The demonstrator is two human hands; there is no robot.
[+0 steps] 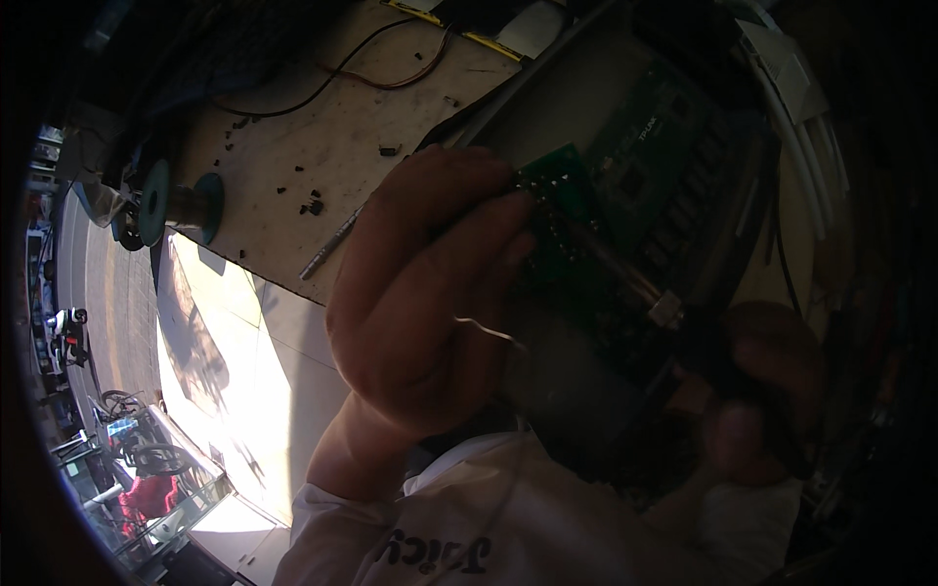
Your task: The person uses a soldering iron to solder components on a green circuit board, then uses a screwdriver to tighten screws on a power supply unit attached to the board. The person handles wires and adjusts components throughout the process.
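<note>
My left hand (430, 283) is closed, its fingers and thumb pinching the edge of a small green circuit board (567, 176) with shiny solder points. A thin bright wire (489, 330), which looks like solder, curls out below its fingers. In deep shade at the right, my right hand (762, 391) is wrapped round the dark handle of a soldering iron (625, 269). The iron's metal barrel slants up and left to the small board. Whether its tip touches the board I cannot tell.
Behind the small board, a larger green circuit board (674, 127) lies in a dark open casing. On the worktop (293, 146) are scattered small black parts (311, 206), a thin metal rod (330, 244), a dark cable (342, 68) and a wire spool (186, 210) by the left edge.
</note>
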